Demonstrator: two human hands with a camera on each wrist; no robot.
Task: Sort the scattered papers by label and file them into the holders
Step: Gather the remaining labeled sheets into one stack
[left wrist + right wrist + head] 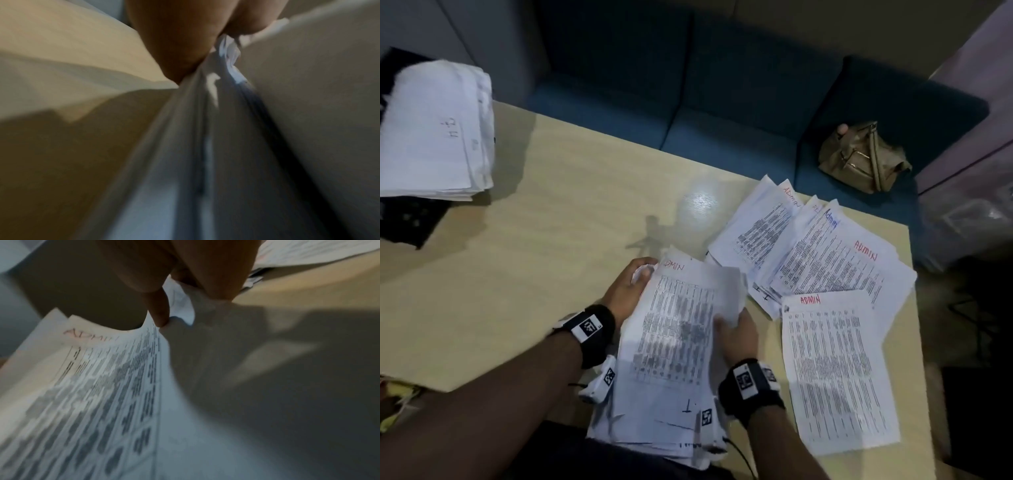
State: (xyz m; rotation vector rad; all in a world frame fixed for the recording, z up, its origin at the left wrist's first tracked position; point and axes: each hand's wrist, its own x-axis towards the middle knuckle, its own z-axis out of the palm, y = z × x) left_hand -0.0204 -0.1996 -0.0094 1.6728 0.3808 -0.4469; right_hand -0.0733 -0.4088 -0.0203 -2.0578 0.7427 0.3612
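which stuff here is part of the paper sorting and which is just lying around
Job:
- white printed sheaf gripped by left hand and right hand
- fanned white sheets marked ADMIN
- white paper stack in black holder

Lying about:
- tan leather handbag
- dark blue sofa

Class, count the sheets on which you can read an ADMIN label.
5: top sheet held in both hands; flat sheet at the right; three fanned beyond it, red, blue, red. Others may be covered.

Head view looks steeply down at the table [551,222]. Wrist views sit close behind the fingers [160,316], facing along them. All three share the paper stack [674,329].
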